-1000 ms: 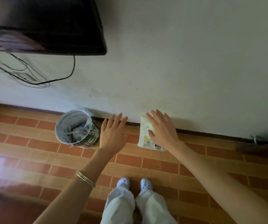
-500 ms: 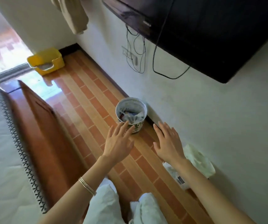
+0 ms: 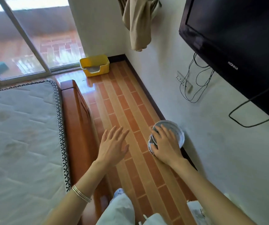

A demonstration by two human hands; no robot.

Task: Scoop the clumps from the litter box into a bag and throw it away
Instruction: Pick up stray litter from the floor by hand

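Two hands were in view, both empty. Far left: a mattress (image 3: pixel 16 127) lay on a wooden bed frame (image 3: pixel 77 119), with a glass door (image 3: pixel 25 38) behind. The yellow litter box (image 3: pixel 105 66) sat on the tiled floor (image 3: pixel 122 103) at the far end, against the door sill near the wall corner, well apart from both hands. Grey litter showed through its front cutout; clumps were too small to tell. The left hand (image 3: pixel 112 146), bangles (image 3: pixel 81 193) on the wrist, hung palm down over the tiles beside the bed frame, fingers straight and spread, gripping nothing. A beige garment (image 3: pixel 138 21) hung on the wall above. The right hand (image 3: pixel 164 146) was palm down, fingers spread, overlapping a small round bin (image 3: pixel 180 133) standing against the wall. Contact with the bin: couldn't tell. Far right: a wall-mounted TV (image 3: pixel 236 38) with cables (image 3: pixel 195 82) trailing below.
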